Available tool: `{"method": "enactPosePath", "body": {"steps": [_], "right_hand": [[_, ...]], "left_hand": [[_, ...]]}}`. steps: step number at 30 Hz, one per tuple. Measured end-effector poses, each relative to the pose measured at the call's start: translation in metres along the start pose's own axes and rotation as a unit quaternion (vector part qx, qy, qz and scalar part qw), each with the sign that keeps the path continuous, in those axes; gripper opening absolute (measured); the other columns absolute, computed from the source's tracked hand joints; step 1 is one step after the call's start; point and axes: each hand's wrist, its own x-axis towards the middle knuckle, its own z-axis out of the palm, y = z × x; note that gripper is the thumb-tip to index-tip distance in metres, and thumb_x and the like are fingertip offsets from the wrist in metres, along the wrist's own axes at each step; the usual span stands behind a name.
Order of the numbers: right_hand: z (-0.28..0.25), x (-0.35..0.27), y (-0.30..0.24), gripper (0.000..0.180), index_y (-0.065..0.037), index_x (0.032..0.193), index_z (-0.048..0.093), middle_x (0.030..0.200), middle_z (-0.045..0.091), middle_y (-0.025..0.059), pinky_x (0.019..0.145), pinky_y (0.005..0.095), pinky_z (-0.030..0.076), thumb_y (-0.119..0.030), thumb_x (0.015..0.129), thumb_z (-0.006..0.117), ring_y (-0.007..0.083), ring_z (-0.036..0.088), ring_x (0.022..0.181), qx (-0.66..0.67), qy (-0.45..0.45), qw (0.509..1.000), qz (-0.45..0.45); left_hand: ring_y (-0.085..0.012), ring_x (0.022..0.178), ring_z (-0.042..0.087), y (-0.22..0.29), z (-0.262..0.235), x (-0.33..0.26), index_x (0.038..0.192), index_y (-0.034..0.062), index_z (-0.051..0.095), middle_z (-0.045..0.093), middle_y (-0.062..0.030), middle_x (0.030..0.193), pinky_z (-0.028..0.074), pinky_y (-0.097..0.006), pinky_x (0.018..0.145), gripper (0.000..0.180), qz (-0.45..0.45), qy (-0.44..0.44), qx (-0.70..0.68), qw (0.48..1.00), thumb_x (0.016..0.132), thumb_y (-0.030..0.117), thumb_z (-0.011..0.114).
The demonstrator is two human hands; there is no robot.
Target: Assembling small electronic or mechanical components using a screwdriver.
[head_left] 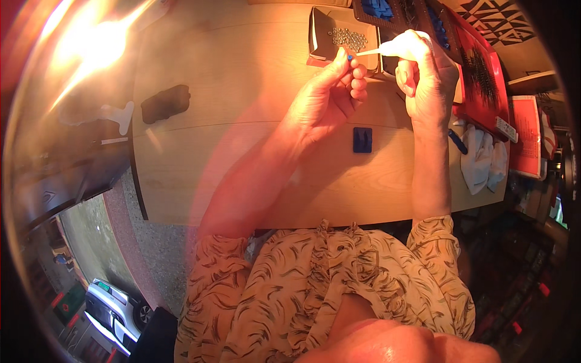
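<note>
Above the far part of the table, my left hand [330,97] pinches a small blue piece [350,57] between thumb and fingers. My right hand [423,75] is closed on a thin pale stick [369,52], whose tip reaches the blue piece or stops just beside it; I cannot tell which. Glare whitens the fingers around the stick, so its rear end is hard to make out. Behind both hands stands an open cardboard box [321,45] with many small round metal parts [348,39] in it. A flat dark blue block [362,140] lies on the table between my forearms.
A dark pouch-like object [166,104] lies on the table [242,72] to the left. At the far right are a tray of blue parts [378,9] and a red box [484,72] of dark pieces. White cloth [478,158] lies near the right edge, beside a dark blue tool [457,141].
</note>
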Motion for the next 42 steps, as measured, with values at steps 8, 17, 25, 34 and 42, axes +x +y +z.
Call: {"method": "enactPosePath", "body": {"steps": [8,17,25,34,42], "right_hand": [[-0.0038,0.0003,0.0055,0.022,0.005,0.097,0.07,0.072,0.066,0.0078,0.039,0.0193,0.028,-0.013,0.097,0.057,0.0029,0.036,0.042,0.013,-0.007,1.0,-0.006],[-0.0027,-0.0021,0.0041,0.021,0.004,0.1,0.069,0.067,0.061,0.0044,0.039,0.0204,0.028,-0.015,0.098,0.061,0.0036,0.037,0.043,0.021,-0.012,1.0,-0.018],[-0.0071,-0.0015,0.007,0.021,0.005,0.104,0.069,0.078,0.068,0.0089,0.039,0.0196,0.029,-0.014,0.097,0.063,0.0035,0.041,0.045,0.024,-0.016,0.999,-0.028],[-0.0066,-0.0011,0.0067,0.018,0.006,0.104,0.068,0.083,0.069,0.0088,0.04,0.0188,0.029,-0.01,0.096,0.064,0.003,0.042,0.047,0.007,-0.03,0.997,-0.064],[-0.0082,-0.0018,0.0039,0.016,0.005,0.102,0.068,0.078,0.066,0.0054,0.042,0.0189,0.029,-0.009,0.095,0.066,0.0028,0.042,0.049,-0.031,-0.036,0.995,-0.089]], "left_hand": [[-0.0111,0.077,0.057,-0.0007,0.0023,-0.0007,0.098,0.0079,0.06,0.06,-0.0022,0.089,0.049,-0.026,0.071,0.022,-0.004,0.016,0.001,1.0,0.101,0.03,0.062],[-0.0122,0.078,0.058,-0.0006,0.002,-0.0024,0.098,0.0057,0.06,0.061,-0.0034,0.088,0.05,-0.026,0.071,0.022,-0.014,0.009,0.005,1.0,0.1,0.028,0.063],[-0.013,0.079,0.059,-0.001,0.0025,-0.0034,0.098,0.0054,0.06,0.062,-0.0042,0.09,0.051,-0.026,0.072,0.021,-0.014,0.013,0.005,1.0,0.1,0.026,0.064],[-0.0133,0.079,0.059,0.0005,0.0,-0.0026,0.098,0.0065,0.06,0.062,-0.0053,0.089,0.051,-0.026,0.071,0.02,-0.011,0.031,0.016,0.999,0.098,0.025,0.066],[-0.0122,0.078,0.058,-0.0007,0.0001,-0.0034,0.096,0.0076,0.059,0.063,-0.0039,0.088,0.05,-0.026,0.072,0.021,-0.011,0.027,0.036,0.999,0.098,0.027,0.066]]}}
